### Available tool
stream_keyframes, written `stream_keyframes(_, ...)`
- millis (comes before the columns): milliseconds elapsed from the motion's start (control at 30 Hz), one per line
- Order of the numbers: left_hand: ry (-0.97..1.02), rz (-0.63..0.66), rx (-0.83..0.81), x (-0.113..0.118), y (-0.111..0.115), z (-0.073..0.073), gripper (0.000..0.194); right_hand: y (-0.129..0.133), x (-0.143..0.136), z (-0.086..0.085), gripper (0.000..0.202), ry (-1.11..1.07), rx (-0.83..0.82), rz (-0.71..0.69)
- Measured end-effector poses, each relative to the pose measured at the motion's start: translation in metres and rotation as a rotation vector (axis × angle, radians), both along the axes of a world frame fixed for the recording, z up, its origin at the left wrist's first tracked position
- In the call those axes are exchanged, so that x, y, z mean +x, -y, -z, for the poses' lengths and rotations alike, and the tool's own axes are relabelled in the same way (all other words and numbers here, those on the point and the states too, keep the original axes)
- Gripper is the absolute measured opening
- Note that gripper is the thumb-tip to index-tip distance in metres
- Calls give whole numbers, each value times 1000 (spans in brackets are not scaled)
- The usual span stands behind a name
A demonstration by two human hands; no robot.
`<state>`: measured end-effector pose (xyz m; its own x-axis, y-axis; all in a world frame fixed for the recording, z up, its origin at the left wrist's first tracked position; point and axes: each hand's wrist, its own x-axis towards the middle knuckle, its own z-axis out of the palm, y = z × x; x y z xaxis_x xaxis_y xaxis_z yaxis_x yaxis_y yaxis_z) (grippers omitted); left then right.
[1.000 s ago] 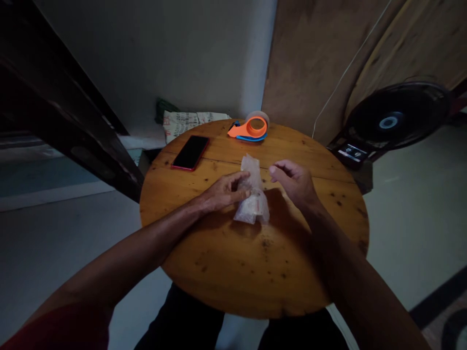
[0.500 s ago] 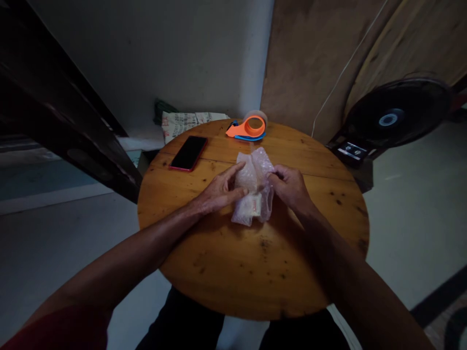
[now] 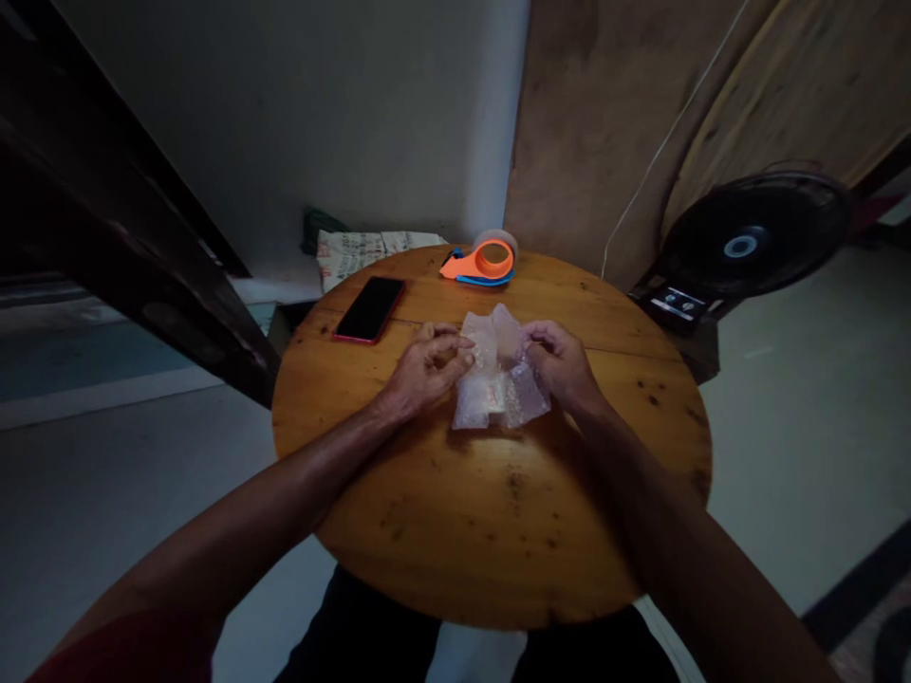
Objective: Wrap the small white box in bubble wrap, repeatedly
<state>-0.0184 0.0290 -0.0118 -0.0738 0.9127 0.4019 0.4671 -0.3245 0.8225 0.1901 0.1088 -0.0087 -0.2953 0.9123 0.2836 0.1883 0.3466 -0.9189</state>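
Clear bubble wrap (image 3: 481,343) lies spread around a small pale item (image 3: 494,394) near the middle of the round wooden table (image 3: 441,531). The item has reddish marks too small to read and is partly covered by the wrap. At the left edge of the wrap, my left hand (image 3: 431,365) pinches it between thumb and fingers. My right hand (image 3: 559,359) grips the wrap's upper right edge, its fingers closed on the plastic.
An orange and blue tape dispenser (image 3: 482,262) stands at the table's far edge. A dark phone with a red edge (image 3: 370,309) lies at the far left. A black fan (image 3: 747,242) is beyond the table on the right; a printed sack (image 3: 362,249) is behind it.
The wrap's right side has been pulled outward and opened wider. My left hand's thumb and fingers have closed together at the wrap's left edge. The camera view has shifted slightly.
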Motion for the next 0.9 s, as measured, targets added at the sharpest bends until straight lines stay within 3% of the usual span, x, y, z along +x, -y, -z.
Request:
stream_keyframes(233,319,139,-317,1,-10,6,44,1,0,6,36,78,78,-23)
stream_keyframes(433,442,221,-291,11,-7,4,53,0,5,4,30,254,274,-54)
stream_keyframes(533,445,242,-290,12,-4,1,52,-3,4,6,34,299,226,-56)
stream_keyframes(733,530,116,-266,7,-9,1,48,-3,1,6,28,-76,-78,137)
stream_keyframes(800,423,42,-191,4,-11,2,45,-1,0,2,29,-172,-162,95)
stream_keyframes(900,175,-120,-1,2,-12,1,35,7,0,-8,36,-233,-222,-84)
